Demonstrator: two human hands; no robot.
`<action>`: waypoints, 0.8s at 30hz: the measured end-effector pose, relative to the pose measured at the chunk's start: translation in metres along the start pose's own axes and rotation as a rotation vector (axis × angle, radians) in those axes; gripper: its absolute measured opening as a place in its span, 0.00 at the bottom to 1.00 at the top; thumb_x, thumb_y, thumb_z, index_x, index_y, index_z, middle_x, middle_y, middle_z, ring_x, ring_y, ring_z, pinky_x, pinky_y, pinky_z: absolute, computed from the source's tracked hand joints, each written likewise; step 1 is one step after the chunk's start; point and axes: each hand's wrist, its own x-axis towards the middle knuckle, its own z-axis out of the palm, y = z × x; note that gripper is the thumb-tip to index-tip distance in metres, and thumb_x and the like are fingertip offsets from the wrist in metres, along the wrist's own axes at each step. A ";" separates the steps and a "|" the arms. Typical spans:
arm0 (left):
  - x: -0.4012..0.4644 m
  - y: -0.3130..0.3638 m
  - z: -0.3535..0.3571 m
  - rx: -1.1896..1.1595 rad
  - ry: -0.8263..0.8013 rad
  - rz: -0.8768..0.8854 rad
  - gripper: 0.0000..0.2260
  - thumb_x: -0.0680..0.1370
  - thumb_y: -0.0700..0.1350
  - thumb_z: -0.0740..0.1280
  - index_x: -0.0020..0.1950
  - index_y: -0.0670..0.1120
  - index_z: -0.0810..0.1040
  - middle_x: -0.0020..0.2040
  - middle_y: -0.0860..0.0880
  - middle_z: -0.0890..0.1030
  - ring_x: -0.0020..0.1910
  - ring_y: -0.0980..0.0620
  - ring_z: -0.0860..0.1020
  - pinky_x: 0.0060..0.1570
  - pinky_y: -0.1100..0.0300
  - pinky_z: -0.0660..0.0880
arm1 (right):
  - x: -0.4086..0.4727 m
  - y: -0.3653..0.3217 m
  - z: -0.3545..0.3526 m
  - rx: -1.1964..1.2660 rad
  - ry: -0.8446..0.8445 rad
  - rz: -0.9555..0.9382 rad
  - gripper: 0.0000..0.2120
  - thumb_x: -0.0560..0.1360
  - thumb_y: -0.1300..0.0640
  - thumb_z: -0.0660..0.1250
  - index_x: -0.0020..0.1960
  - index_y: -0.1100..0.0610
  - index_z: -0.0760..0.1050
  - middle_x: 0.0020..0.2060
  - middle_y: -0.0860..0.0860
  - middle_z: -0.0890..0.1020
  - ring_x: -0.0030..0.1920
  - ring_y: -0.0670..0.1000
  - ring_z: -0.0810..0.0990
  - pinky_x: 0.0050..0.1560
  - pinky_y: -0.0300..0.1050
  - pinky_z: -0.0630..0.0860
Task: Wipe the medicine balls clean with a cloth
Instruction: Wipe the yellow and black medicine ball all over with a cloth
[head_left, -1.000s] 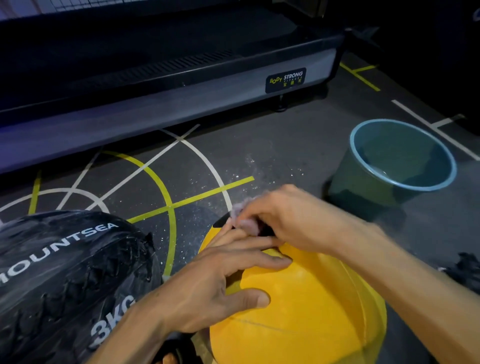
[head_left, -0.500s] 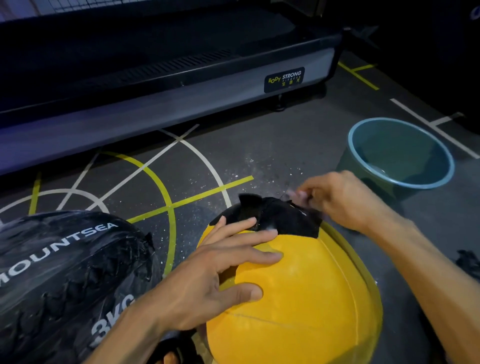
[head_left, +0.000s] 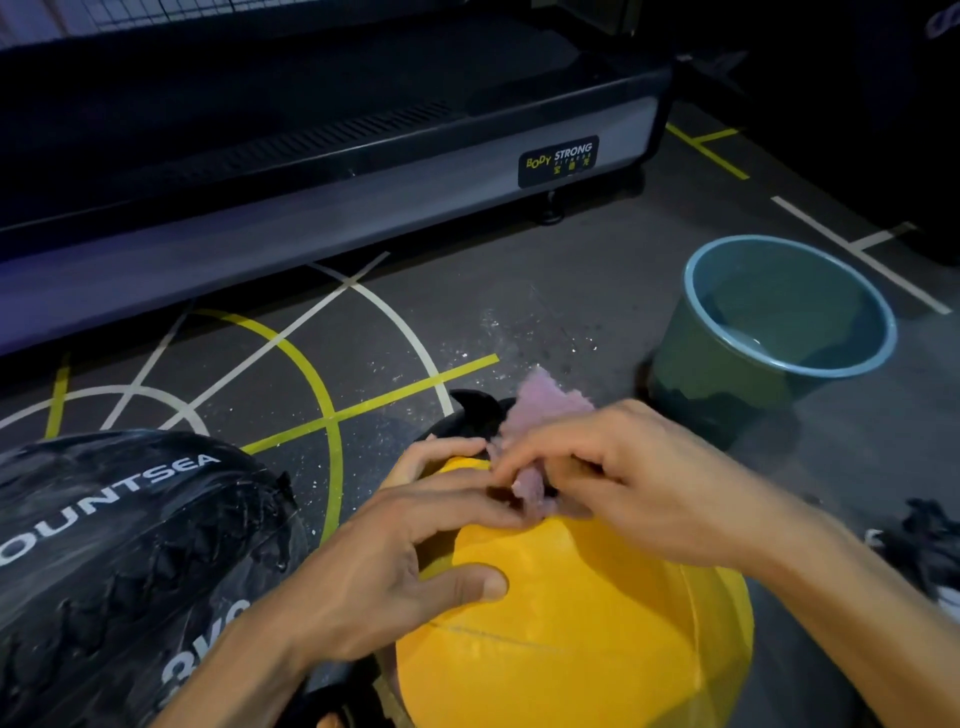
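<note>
A yellow medicine ball (head_left: 571, 623) with a black top panel (head_left: 470, 415) lies on the floor in front of me. My left hand (head_left: 395, 551) rests flat on its upper left side, fingers spread. My right hand (head_left: 613, 467) grips a pink cloth (head_left: 545, 405) and presses it on the ball's top, right beside my left fingertips. A black medicine ball (head_left: 124, 561) with white MOUNTSEA lettering sits at the lower left, touched by neither hand.
A blue-green bucket (head_left: 727, 374) holding water stands on the floor at the right. A long dark machine base (head_left: 322, 208) with a Body Strong label runs across the back. A dark object (head_left: 930, 540) lies at the right edge. White specks dot the lined floor (head_left: 363, 322).
My right hand has swept the cloth back from the ball's far right side to its top middle, by my left fingertips. My left hand has stayed in place.
</note>
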 end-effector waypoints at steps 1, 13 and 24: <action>-0.001 0.000 0.001 0.003 0.012 0.006 0.18 0.77 0.53 0.75 0.67 0.61 0.80 0.73 0.64 0.73 0.80 0.53 0.57 0.72 0.47 0.62 | 0.000 -0.002 -0.004 0.021 -0.066 0.009 0.15 0.82 0.64 0.63 0.55 0.46 0.83 0.39 0.38 0.84 0.40 0.41 0.83 0.41 0.34 0.76; -0.006 -0.002 0.007 -0.048 0.155 0.036 0.12 0.74 0.50 0.77 0.57 0.57 0.85 0.67 0.60 0.79 0.77 0.50 0.65 0.70 0.48 0.64 | 0.017 0.010 -0.010 0.140 -0.102 0.084 0.13 0.82 0.65 0.64 0.55 0.50 0.83 0.48 0.44 0.86 0.51 0.41 0.83 0.55 0.42 0.78; -0.003 -0.004 0.021 -0.020 0.395 0.029 0.15 0.72 0.60 0.76 0.41 0.56 0.72 0.53 0.56 0.73 0.58 0.46 0.72 0.57 0.57 0.70 | 0.036 0.008 0.005 -0.161 0.001 0.032 0.11 0.82 0.57 0.63 0.56 0.46 0.82 0.50 0.40 0.85 0.53 0.39 0.83 0.58 0.40 0.77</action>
